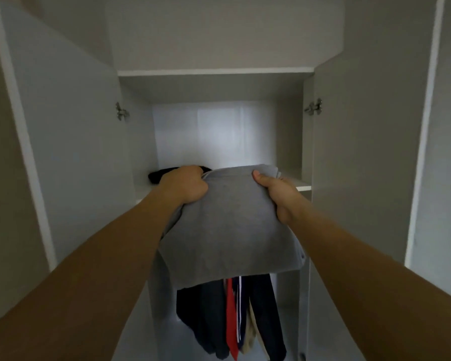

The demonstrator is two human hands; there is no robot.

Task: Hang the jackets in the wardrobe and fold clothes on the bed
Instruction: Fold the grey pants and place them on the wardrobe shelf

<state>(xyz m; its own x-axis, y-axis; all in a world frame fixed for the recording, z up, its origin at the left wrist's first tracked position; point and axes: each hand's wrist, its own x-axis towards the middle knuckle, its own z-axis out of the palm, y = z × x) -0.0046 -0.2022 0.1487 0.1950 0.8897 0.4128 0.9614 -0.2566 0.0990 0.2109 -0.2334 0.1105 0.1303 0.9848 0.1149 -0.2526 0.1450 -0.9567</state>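
Fingers of left hand (186, 185) and right hand (279, 194) curl tight on the folded grey top (227, 230), one per side. Front edge over shelf (303, 188); rest overhangs toward the person. Dark garment (156, 175) lies left on shelf.

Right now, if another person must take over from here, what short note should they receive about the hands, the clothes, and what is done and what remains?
Left hand grips the left edge of the folded grey garment; right hand grips its right edge, thumb on top.
The garment is held at the front of the wardrobe shelf, its far edge over the shelf, the rest hanging off.
A dark folded item already lies on the shelf at the left.
Jackets hang below, doors open.
Left: probably slide the grey garment in beside the dark one. The bed is out of view.
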